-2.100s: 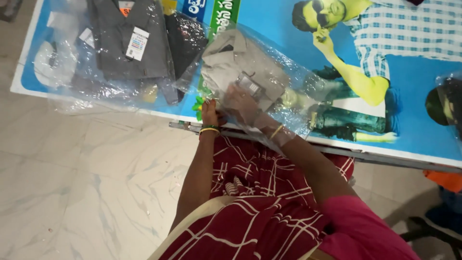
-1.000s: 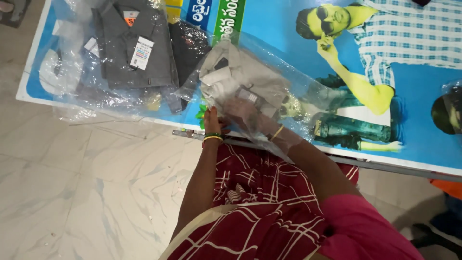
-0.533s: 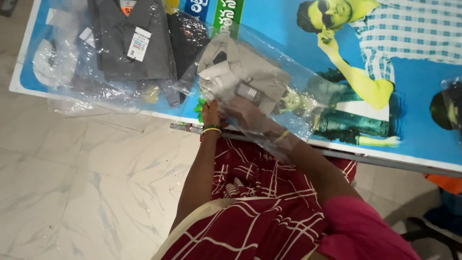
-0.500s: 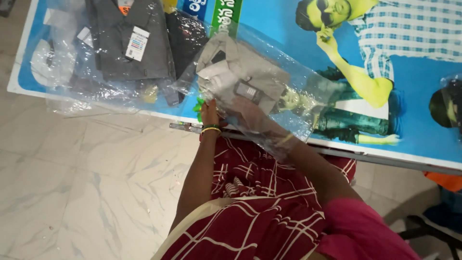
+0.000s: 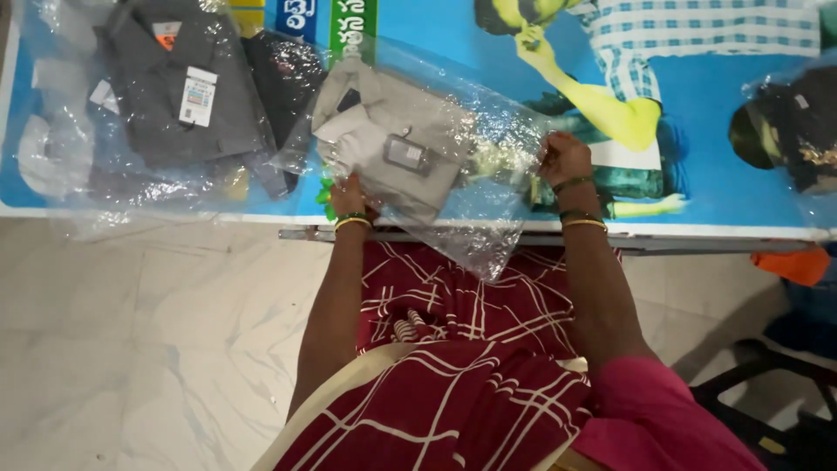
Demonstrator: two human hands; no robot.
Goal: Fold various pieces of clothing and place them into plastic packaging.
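While the folded beige shirt with its small dark tag point(image 5: 384, 144) lies inside a clear crinkly plastic bag point(image 5: 475, 187) on the blue printed table cover point(image 5: 697, 105), the left hand point(image 5: 349, 194) pinches the bag's near corner at about seven o'clock of the shirt, and the right hand point(image 5: 562, 157) is closed on the film at three o'clock, seemingly to pull it taut. At nine o'clock lies a bagged grey shirt with a white tag point(image 5: 179, 96), well apart.
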